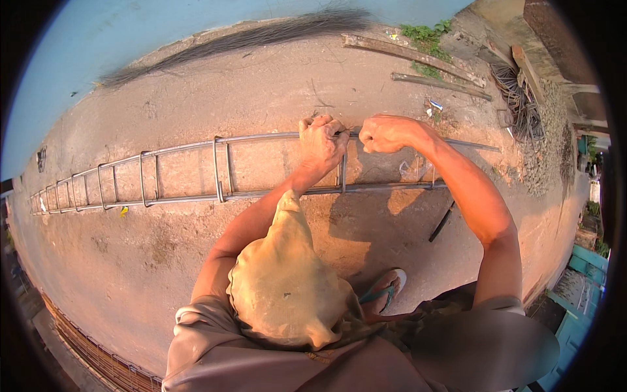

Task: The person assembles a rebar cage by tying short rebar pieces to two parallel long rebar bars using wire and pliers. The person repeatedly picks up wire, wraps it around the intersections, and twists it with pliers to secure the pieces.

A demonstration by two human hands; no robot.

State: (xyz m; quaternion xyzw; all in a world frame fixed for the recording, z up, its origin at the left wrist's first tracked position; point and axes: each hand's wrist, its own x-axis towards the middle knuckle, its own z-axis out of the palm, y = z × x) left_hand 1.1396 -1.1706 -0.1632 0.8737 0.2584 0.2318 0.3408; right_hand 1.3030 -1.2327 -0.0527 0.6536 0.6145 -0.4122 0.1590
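Note:
A long, ladder-like rebar cage (pixel 222 163) of grey steel bars and square stirrups lies across the ground in front of me. At its far long bar, my left hand (pixel 323 140) is closed, fingers curled by the joint with a stirrup (pixel 345 168). Just to the right, my right hand (pixel 390 133) is closed in a fist over the same bar. What either hand pinches is hidden by the fingers. A short piece of the bar and the stirrup's top show between the hands. Below my left forearm bulges a tan, rounded, cloth-like thing (pixel 287 281).
A bundle of thin dark rods (pixel 248 40) lies along the blue wall. Two wooden planks (pixel 418 57) and coiled dark wire (pixel 519 98) lie at the far right, beside gravel (pixel 537 170). A short black rod (pixel 442 222) lies near my sandalled foot (pixel 384 293).

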